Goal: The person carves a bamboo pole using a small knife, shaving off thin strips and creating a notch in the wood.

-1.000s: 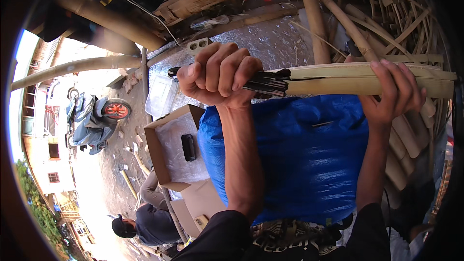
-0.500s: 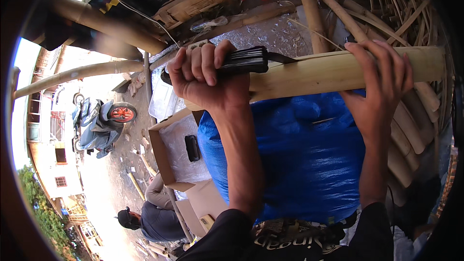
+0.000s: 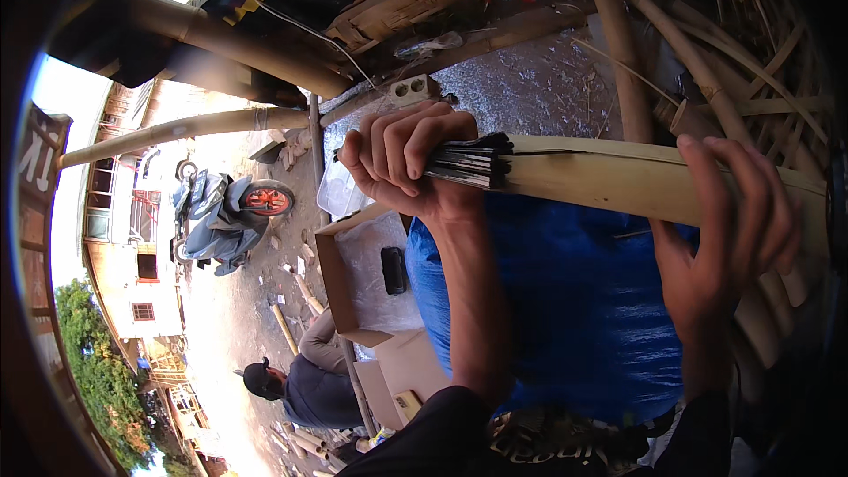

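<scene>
My left hand (image 3: 402, 155) is closed round the black, layered-looking handle of a knife (image 3: 468, 162). Only a thin dark line of the blade shows, along the upper edge of a pale bamboo strip (image 3: 592, 184), where a thin layer stands slightly apart. Fingers over the top and thumb below, my right hand (image 3: 729, 230) grips the strip near its right end. The bamboo slants down to the right above a blue plastic sheet (image 3: 574, 300) spread over my lap. My left hand and wrist hide the strip's left end.
An open cardboard box (image 3: 353, 278) with a black case (image 3: 393, 270) inside stands at my left. Bamboo poles (image 3: 623, 62) lie at the far right. Beyond a bamboo rail (image 3: 185, 137) are a parked motorbike (image 3: 221, 216) and a seated person (image 3: 322, 389). A power socket (image 3: 413, 91) lies ahead.
The view has swung, shifting the surroundings rightward in the picture. The bamboo strip now tilts down at its right end, and less of the knife blade shows. Both hands keep their holds.
</scene>
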Demonstrator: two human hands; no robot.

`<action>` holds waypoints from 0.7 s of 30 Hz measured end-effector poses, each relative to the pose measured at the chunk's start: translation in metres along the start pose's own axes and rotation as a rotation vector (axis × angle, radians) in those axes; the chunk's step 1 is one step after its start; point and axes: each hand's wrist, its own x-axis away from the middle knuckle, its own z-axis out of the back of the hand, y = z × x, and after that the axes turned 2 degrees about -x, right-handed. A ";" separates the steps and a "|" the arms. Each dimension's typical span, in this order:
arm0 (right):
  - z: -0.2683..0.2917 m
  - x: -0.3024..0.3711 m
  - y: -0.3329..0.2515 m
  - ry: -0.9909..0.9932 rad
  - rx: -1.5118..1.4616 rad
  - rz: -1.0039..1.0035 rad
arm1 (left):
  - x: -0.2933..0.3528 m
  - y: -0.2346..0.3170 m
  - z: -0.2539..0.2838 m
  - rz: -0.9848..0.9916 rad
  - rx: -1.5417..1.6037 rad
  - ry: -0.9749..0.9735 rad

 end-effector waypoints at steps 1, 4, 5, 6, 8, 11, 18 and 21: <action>0.003 0.000 -0.001 -0.044 -0.042 -0.005 | 0.001 0.001 0.000 0.003 0.004 -0.034; 0.016 -0.004 -0.010 -0.192 -0.230 -0.042 | 0.000 0.003 0.001 0.021 -0.027 -0.125; 0.020 -0.006 -0.015 -0.202 -0.254 -0.042 | -0.002 0.001 0.001 0.035 -0.025 -0.157; 0.021 -0.008 -0.022 -0.191 -0.285 -0.034 | -0.001 0.001 -0.001 0.047 -0.036 -0.186; 0.024 -0.015 -0.034 -0.169 -0.342 -0.014 | 0.000 -0.002 -0.003 0.073 0.010 -0.223; 0.014 -0.025 -0.040 -0.147 -0.553 -0.002 | 0.000 -0.008 0.005 0.084 0.062 -0.245; -0.005 -0.025 -0.047 -0.027 -0.737 0.025 | -0.002 -0.012 0.004 0.097 0.018 -0.243; -0.016 -0.027 -0.045 0.002 -0.762 0.048 | -0.002 -0.009 0.001 0.106 -0.050 -0.209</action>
